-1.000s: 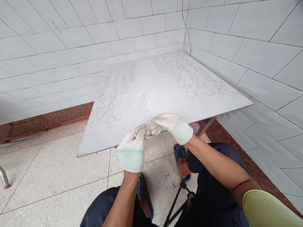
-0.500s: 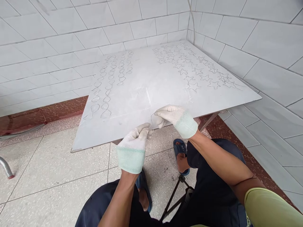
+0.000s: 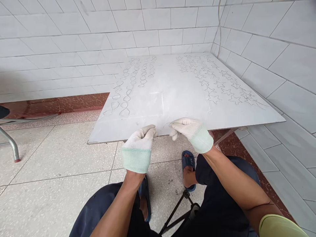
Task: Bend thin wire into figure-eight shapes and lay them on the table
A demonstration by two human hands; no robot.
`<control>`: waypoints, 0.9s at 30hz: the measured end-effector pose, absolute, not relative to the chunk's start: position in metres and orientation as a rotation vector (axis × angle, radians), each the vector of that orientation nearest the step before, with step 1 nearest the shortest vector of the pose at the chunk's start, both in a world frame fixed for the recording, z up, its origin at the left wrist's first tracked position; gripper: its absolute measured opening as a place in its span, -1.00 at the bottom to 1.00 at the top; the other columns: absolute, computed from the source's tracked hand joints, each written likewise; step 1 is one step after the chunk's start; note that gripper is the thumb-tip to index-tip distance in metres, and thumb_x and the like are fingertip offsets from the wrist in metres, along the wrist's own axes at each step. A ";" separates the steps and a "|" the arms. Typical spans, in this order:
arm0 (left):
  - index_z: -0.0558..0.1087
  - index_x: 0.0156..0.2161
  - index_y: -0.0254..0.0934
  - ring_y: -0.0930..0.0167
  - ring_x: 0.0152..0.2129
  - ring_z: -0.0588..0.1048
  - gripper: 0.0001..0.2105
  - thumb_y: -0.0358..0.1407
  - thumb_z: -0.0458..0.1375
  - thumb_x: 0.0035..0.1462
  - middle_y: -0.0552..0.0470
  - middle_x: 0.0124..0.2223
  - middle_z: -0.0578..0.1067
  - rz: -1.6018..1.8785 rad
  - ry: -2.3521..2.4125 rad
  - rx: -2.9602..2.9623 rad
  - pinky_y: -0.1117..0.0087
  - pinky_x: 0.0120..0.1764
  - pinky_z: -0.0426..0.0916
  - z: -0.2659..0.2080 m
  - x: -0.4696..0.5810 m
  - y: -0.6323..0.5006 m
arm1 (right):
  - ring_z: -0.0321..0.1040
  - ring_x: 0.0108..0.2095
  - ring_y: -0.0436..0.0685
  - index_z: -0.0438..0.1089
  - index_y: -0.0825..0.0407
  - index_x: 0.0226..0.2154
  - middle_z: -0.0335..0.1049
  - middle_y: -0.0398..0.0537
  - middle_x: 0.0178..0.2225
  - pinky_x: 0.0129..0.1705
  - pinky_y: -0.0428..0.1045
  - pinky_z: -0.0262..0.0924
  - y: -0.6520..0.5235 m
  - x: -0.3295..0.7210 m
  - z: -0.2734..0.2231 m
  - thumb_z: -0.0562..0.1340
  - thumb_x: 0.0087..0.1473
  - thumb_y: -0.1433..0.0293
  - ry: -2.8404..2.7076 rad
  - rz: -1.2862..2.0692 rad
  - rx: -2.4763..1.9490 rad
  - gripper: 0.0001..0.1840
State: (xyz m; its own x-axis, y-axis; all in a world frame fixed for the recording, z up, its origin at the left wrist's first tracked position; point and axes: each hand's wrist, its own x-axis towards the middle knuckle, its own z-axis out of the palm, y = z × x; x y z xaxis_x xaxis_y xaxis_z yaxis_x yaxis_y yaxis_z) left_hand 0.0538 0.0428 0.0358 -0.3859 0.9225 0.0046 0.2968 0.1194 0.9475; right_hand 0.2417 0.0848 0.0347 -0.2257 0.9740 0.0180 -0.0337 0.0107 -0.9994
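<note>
Both my hands wear white knit gloves with pale green cuffs and are at the near edge of a white board [image 3: 170, 102]. My left hand [image 3: 142, 141] has thumb and fingers pinched on one end of a thin wire [image 3: 165, 125]. Pinched on the wire's other end is my right hand [image 3: 186, 129], a short way to the right. The wire bows between the two hands. Farther back on the board lie rows of wire star shapes [image 3: 213, 98] at the right and looped, twisted wire shapes [image 3: 126, 98] at the left.
White tiled walls [image 3: 158, 19] meet behind the board at the right, where a cable [image 3: 219, 26] hangs. A curved metal leg [image 3: 12, 144] stands on the floor at the left. Between my feet is a folding stool's dark leg [image 3: 172, 210].
The view has swung left, so the board appears farther right. My hands are slightly farther apart, and the wire between them shows a flatter bend.
</note>
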 end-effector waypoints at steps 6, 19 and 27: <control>0.72 -0.09 -0.16 0.23 -0.22 0.67 -0.71 -0.11 0.23 0.21 0.00 -0.25 0.71 1.329 1.813 1.248 0.29 -0.17 0.57 0.035 0.049 0.040 | 0.49 -0.50 0.03 0.58 0.04 -0.48 0.58 -0.12 -0.51 -0.12 0.06 0.43 0.081 0.241 0.038 0.42 0.16 0.12 -1.427 1.383 -1.027 -0.64; 0.74 -0.12 -0.23 0.24 -0.26 0.67 -0.66 -0.08 0.34 0.10 -0.03 -0.21 0.73 1.283 1.658 1.135 0.29 -0.20 0.56 0.037 0.050 0.034 | 0.48 -0.49 0.02 0.57 0.03 -0.45 0.57 -0.13 -0.49 -0.25 0.01 0.42 0.086 0.244 0.042 0.35 0.18 0.22 -1.414 1.314 -1.111 -0.73; 0.73 -0.18 -0.27 0.25 -0.32 0.67 -0.69 -0.08 0.35 0.10 -0.06 -0.22 0.72 1.400 1.701 1.064 0.28 -0.23 0.53 0.036 0.057 0.028 | 0.55 -0.42 0.06 0.62 0.08 -0.19 0.62 -0.09 -0.40 -0.20 0.05 0.51 0.090 0.247 0.033 0.41 0.17 0.18 -1.287 1.543 -0.876 -0.70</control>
